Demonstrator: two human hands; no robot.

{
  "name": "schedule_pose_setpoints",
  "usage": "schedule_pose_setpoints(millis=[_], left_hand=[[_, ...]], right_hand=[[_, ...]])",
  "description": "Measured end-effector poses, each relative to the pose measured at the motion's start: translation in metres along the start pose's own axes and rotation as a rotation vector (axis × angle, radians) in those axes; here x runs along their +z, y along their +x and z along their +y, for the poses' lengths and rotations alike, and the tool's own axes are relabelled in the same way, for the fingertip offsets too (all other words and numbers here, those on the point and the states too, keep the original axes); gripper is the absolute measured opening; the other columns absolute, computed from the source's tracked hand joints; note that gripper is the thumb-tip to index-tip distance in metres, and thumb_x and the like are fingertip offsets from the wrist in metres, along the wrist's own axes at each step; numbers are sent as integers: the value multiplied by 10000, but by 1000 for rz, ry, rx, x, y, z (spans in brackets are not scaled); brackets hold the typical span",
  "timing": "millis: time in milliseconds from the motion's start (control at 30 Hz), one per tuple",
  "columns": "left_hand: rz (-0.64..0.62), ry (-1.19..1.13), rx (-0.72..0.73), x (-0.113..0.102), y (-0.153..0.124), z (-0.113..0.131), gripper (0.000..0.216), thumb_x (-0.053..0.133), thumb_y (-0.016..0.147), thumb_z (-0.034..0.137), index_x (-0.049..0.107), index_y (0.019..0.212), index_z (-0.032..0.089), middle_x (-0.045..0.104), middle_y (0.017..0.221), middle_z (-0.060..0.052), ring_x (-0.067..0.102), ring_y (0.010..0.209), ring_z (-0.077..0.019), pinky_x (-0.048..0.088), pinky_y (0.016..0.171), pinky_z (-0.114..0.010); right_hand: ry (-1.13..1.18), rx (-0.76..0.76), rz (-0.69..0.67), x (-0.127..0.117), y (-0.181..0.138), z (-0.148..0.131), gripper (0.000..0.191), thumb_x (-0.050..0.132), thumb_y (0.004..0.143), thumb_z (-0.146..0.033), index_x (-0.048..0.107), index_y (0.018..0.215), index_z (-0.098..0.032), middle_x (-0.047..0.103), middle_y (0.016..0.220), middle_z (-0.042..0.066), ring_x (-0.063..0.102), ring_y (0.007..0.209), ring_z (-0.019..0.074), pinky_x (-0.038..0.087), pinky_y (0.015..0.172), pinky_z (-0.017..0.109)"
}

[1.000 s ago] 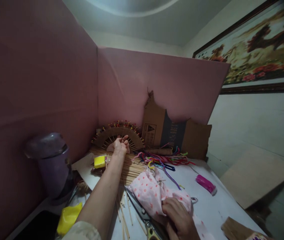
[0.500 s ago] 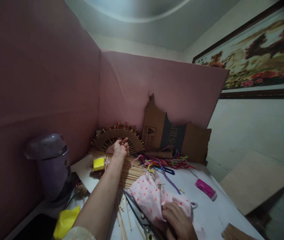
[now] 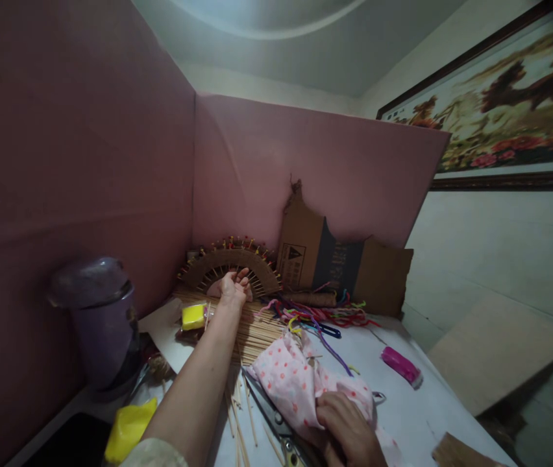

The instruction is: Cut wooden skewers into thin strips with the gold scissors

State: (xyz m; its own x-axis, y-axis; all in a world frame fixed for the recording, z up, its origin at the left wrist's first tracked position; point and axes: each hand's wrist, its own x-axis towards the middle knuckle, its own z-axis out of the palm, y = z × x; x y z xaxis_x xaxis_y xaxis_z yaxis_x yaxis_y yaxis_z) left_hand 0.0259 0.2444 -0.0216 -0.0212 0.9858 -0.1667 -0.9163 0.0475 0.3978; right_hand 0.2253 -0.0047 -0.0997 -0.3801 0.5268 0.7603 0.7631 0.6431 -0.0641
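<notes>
My left hand (image 3: 235, 287) is stretched far forward, palm turned up and fingers loosely bent and apart, with nothing visible in them. It is right in front of a half-round cardboard fan shape (image 3: 213, 263) with thin sticks radiating through it and coloured tips along its outer edge. Whether the fingers touch it, I cannot tell. My right hand (image 3: 349, 425) lies on a white cloth with pink dots (image 3: 286, 376), its fingers bent over a fold. A pair of metal shears (image 3: 276, 421) lies left of the cloth, partly under it.
Thin wooden sticks (image 3: 259, 337) lie in a mat beneath my left forearm. Coloured cords (image 3: 325, 318) and torn cardboard (image 3: 306, 253) are behind the cloth. A purple lidded container (image 3: 106, 331), yellow packets (image 3: 193, 316) and a magenta packet (image 3: 400, 366) stand or lie around. Pink panels border the table.
The view has shifted very slightly. Both hands and the things around them stay in nearly the same places.
</notes>
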Motion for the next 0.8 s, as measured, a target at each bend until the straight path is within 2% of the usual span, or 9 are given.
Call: schedule_pose_setpoints(millis=[67,133,200,267,433,800], left_hand=[[-2,10,-2,0,0,0,328,505,848,318,516,1124,141,560,1086,-82,573,898,-179,498,748,-374],[-11,21,-6,0,-1,0,238,472,864,275,536,1054,147,599,958,-61,579,721,-129,496,607,-290],[-26,33,-9,1,-3,0,152,417,863,186,540,950,171,619,783,-31,492,490,-83,399,433,-206],[-41,41,-9,1,-4,0,169,376,825,114,519,868,193,610,647,-8,372,357,-68,275,348,-177],[-61,48,-5,1,-5,0,170,369,762,83,485,803,201,588,546,6,331,304,-71,216,334,-174],[-59,33,-7,2,-6,1,95,391,765,119,439,729,193,591,547,-4,321,303,-65,201,331,-171]], right_hand=[[2,-5,-5,-1,1,-1,175,431,746,-68,517,826,-197,610,786,44,594,740,175,485,691,287],[-3,-9,-5,-1,1,-1,187,424,738,-59,514,828,-196,607,784,43,593,743,175,484,703,294],[-7,-9,-5,-1,1,-1,191,423,736,-55,513,833,-193,604,787,46,591,746,176,484,704,296],[-9,-17,2,-1,0,-1,188,427,737,-57,513,837,-191,603,794,49,590,754,177,484,702,294],[-1,-5,-4,-2,1,-2,164,438,754,-77,524,829,-194,607,797,49,591,751,175,490,700,290],[2,24,-9,-2,1,-4,139,459,758,-82,517,810,-197,604,780,43,594,734,176,490,695,291]])
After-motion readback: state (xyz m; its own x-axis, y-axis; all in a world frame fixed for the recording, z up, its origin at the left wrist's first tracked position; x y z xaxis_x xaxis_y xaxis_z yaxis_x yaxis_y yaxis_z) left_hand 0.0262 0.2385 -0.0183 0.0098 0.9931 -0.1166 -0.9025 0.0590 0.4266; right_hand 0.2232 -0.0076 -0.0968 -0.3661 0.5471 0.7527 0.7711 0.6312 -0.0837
